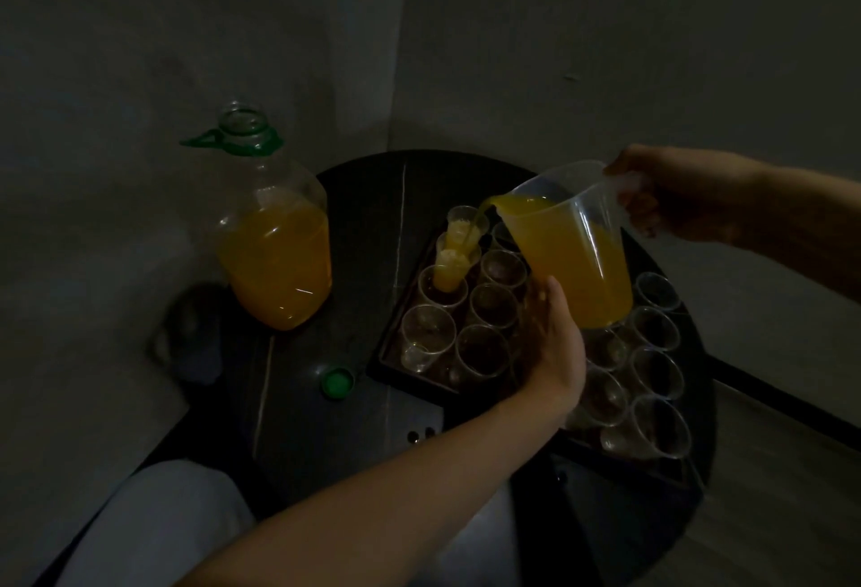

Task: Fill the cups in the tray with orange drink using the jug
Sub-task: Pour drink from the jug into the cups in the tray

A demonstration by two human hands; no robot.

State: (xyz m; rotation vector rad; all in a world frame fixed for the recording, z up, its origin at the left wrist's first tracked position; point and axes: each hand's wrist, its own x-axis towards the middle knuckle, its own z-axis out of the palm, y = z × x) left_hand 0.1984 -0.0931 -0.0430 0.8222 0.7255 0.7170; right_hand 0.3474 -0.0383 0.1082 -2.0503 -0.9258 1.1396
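Bottle point(275, 251) and cap point(338, 382) left of your left hand point(554, 339) — fingers straight against the jug point(573, 255); right hand point(661, 199) grips its handle, tilting it.

— Where is the drink going?
— The right hand point(661, 197) grips the handle of a clear plastic jug point(570, 255), which is tipped toward nine o'clock. Orange drink point(529, 203) streams into a clear plastic cup point(466, 220) at the twelve o'clock corner of the dark rectangular tray point(386, 356).
— And the left hand?
— The left hand point(552, 337) lies with straight fingers against the jug's lower side, at its seven o'clock.
— Anything else?
— Empty clear cups point(494, 307) fill the tray. On the round dark counter point(363, 195) a large clear plastic bottle with a green neck ring point(275, 237), half full, stands at nine o'clock. A round green cap point(338, 382) lies at seven.
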